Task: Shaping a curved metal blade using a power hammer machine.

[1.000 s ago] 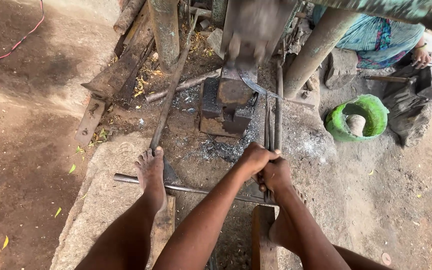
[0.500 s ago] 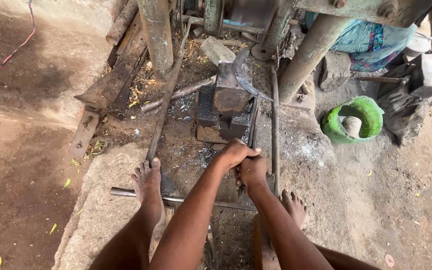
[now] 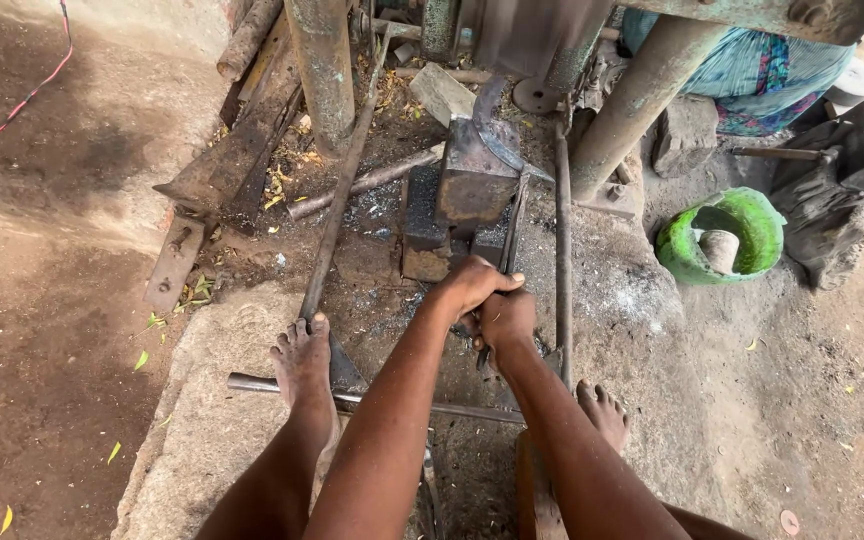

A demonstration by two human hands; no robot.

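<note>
both hands, left hand point(image 3: 474, 285), right hand point(image 3: 505, 322), clenched round tongs point(image 3: 512, 225); tongs reach ahead onto anvil block point(image 3: 472, 180)

The tongs point(image 3: 510, 235), gripped by both the left hand point(image 3: 474, 285) and the right hand point(image 3: 505, 322), are dark, matt iron, scaled and rough. At 12 o'clock from the hands, the anvil block point(image 3: 474, 180) is heavy rusted steel, brown and pitted, with grey ash dust around its foot. The stone slab point(image 3: 207, 420) at 8 o'clock is coarse, pale and grainy. A thin rod point(image 3: 252, 383) lying across it is dull grey metal (smoother than the rest). At 2 o'clock the green basin point(image 3: 752, 215) looks like plastic, scuffed and faded. The ground point(image 3: 42, 330) is dry, powdery earth. The post point(image 3: 640, 95) is chalky, flaking painted metal.
</note>
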